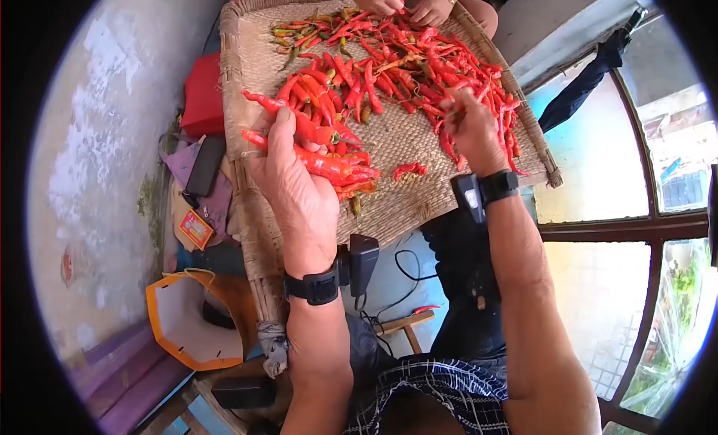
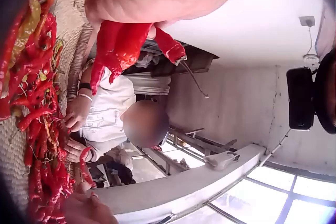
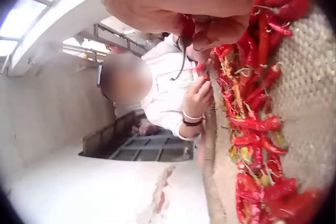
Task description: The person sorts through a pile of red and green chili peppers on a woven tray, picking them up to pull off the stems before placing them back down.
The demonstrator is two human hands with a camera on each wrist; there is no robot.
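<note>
My left hand [image 1: 298,199] grips a bunch of red chili peppers [image 1: 323,166] over the near left part of a woven tray [image 1: 389,147]. In the left wrist view several chili peppers [image 2: 122,45] stick out below the fingers, one with a long curved stem. Over the right side of the tray, my right hand [image 1: 479,136] pinches a red chili pepper [image 3: 186,27], and its dark stem hangs down in the right wrist view. Beneath and beyond that hand spreads a heap of red chili peppers [image 1: 441,57]. A few greenish ones [image 1: 288,35] lie at the far left.
Across the tray, another person's hands [image 1: 430,8] work at the heap's far edge. A red box [image 1: 202,95] stands left of the tray, and an orange-edged container [image 1: 196,319] is at the lower left. Windows [image 1: 591,147] and a dark folded umbrella [image 1: 583,87] are on the right.
</note>
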